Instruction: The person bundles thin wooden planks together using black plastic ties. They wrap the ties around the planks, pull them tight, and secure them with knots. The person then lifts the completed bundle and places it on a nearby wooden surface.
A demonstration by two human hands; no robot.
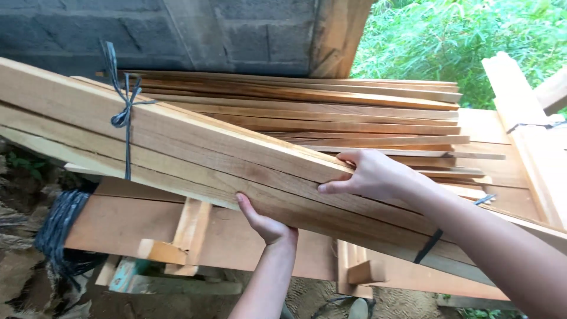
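L hand: under the bundle, palm up, thumb up against its lower edge. Fingers hidden behind the wood; looks like it cups and carries the weight from below.
R hand: on top/front of bundle, fingers curled over upper edge, thumb flat on the face. Clamps from above, opposite L hand, so the bundle is pinched betw. the two hands & kept from sliding.
Bundle: several long pale planks stacked flat, tied together. Runs diag. from upper left down to lower right, tilted, right end lower. Held at about mid-length, likely for balance.
Ties: dark strap knot near left end, tails sticking up; second dark strap near right end, by R forearm. Two ties keep the planks as one unit.
Stack: loose thin slats behind bundle, lying roughly level, ends toward right, uneven.
Worktop: wide reddish board surface under bundle; small wood offcuts just below L hand side. Bundle seems lifted partly off it, contact can't tell.
Coil: dark strapping hanging at worktop's left edge.
Beam: pale plank at far right, angled, apart from bundle.
Room: grey block wall behind, wood post at top centre, green foliage beyond on right; semi-open shed, daylight. Dirt ground below.
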